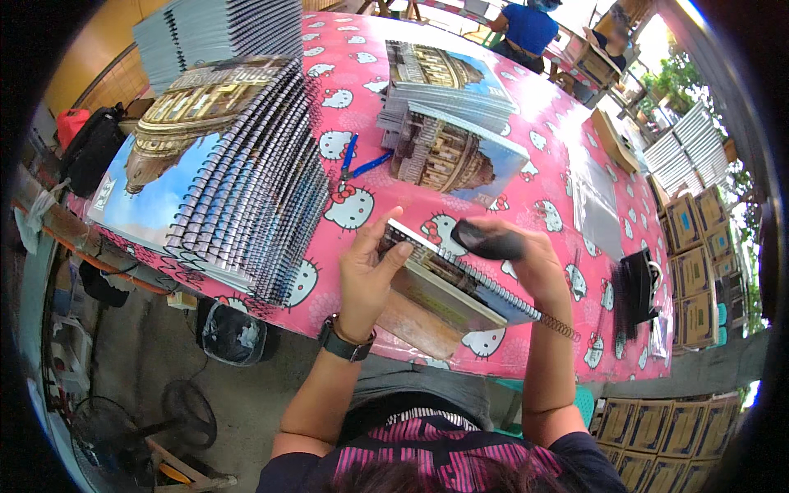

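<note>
My left hand (366,275), with a dark watch on its wrist, grips the left end of a notebook (460,287) that is tilted with its bound edge up. A dark spiral coil runs along that edge, and its loose tail (562,327) sticks out past the right end. In my right hand (536,256) is a black rounded object (486,241), held just above the coil; blur hides its kind. Beneath the notebook lies a brown wooden board (419,323). Blue-handled pliers (352,167) lie open on the table beyond my left hand.
A tall stack of spiral-bound notebooks (238,164) stands at the left, with more bound stacks (222,33) behind. Unbound booklets (452,152) are piled ahead. Black coils (634,292) and clear plastic sheets (593,201) lie at the right of the pink table (394,215). People sit farther back.
</note>
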A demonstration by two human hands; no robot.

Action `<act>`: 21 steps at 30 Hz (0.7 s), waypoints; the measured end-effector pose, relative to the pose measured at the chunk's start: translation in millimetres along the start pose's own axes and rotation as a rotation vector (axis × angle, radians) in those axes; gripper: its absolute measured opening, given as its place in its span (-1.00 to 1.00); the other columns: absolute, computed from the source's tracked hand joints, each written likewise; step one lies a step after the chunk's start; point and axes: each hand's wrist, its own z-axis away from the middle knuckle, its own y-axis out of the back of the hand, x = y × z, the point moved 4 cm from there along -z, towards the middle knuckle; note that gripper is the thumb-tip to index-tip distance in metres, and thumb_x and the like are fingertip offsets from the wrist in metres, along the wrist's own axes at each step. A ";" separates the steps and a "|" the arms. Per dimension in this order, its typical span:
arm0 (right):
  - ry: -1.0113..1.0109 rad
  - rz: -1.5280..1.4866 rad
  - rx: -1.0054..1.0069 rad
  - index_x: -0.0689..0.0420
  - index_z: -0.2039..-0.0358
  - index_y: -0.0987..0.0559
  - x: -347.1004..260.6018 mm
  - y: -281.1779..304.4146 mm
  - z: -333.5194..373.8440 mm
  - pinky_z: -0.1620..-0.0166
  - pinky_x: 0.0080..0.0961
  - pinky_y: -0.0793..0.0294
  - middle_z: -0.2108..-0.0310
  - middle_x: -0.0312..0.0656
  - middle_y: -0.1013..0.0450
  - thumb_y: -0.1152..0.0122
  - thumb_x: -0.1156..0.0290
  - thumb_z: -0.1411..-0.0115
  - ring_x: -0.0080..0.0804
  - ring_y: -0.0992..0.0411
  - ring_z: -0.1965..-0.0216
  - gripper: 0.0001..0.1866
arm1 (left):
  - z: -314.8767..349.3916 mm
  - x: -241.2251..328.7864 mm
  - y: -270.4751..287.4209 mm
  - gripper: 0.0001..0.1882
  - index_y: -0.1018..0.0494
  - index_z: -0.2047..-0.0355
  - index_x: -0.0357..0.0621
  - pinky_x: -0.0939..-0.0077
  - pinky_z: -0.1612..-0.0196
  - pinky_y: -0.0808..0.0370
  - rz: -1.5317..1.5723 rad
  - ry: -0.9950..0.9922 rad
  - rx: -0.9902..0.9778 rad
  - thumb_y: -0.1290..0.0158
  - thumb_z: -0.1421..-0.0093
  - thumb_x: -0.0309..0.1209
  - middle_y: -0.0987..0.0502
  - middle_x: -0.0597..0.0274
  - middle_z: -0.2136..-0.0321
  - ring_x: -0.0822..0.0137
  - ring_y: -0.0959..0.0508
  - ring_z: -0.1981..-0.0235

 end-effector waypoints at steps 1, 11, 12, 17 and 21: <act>0.009 -0.143 -0.032 0.38 0.21 -0.56 0.2 -3.3 2.2 -0.08 -0.39 -0.31 0.00 0.00 -0.41 -0.07 0.19 -0.18 -0.25 -0.38 -0.02 -0.57 | -0.1 0.5 0.2 -0.52 -0.33 -0.10 -0.30 0.61 0.04 -0.32 0.010 -0.008 0.007 -0.11 -0.14 -0.55 -0.39 0.33 0.18 0.52 -0.39 0.15; -0.105 0.564 0.027 0.27 0.17 -0.58 6.9 -2.8 -27.8 -0.03 -0.39 -0.35 0.05 0.09 -0.43 -0.16 0.10 -0.14 -0.15 -0.42 0.05 -0.55 | 0.1 -4.9 2.2 -0.59 -0.36 -0.06 -0.27 0.63 0.05 -0.36 0.182 0.018 0.071 -0.06 -0.18 -0.56 -0.47 0.31 0.19 0.50 -0.43 0.15; -0.065 0.591 0.047 0.33 0.13 -0.54 8.9 1.6 -24.0 -0.01 -0.40 -0.36 0.03 0.04 -0.43 -0.13 0.13 -0.17 -0.22 -0.42 0.05 -0.52 | 3.7 -7.8 5.0 -0.60 -0.36 -0.05 -0.28 0.63 0.05 -0.36 0.188 0.046 0.080 -0.05 -0.18 -0.56 -0.47 0.29 0.19 0.49 -0.44 0.15; -0.070 0.134 -0.062 0.34 0.05 -0.49 7.2 -9.5 -21.9 0.01 -0.45 -0.35 0.09 -0.13 -0.47 -0.06 0.21 -0.22 -0.38 -0.39 0.08 -0.55 | 0.5 -4.9 5.4 -0.64 -0.37 -0.03 -0.33 0.59 0.02 -0.38 0.217 0.088 0.117 -0.02 -0.20 -0.57 -0.49 0.23 0.15 0.47 -0.46 0.15; -0.087 -0.122 -0.056 0.35 0.07 -0.50 12.1 -10.3 -26.2 0.00 -0.48 -0.33 0.11 -0.12 -0.47 -0.09 0.20 -0.21 -0.40 -0.38 0.07 -0.55 | -1.5 -6.1 10.6 -0.66 -0.38 -0.01 -0.34 0.59 0.02 -0.38 0.159 0.057 0.132 -0.01 -0.21 -0.58 -0.49 0.23 0.15 0.47 -0.46 0.15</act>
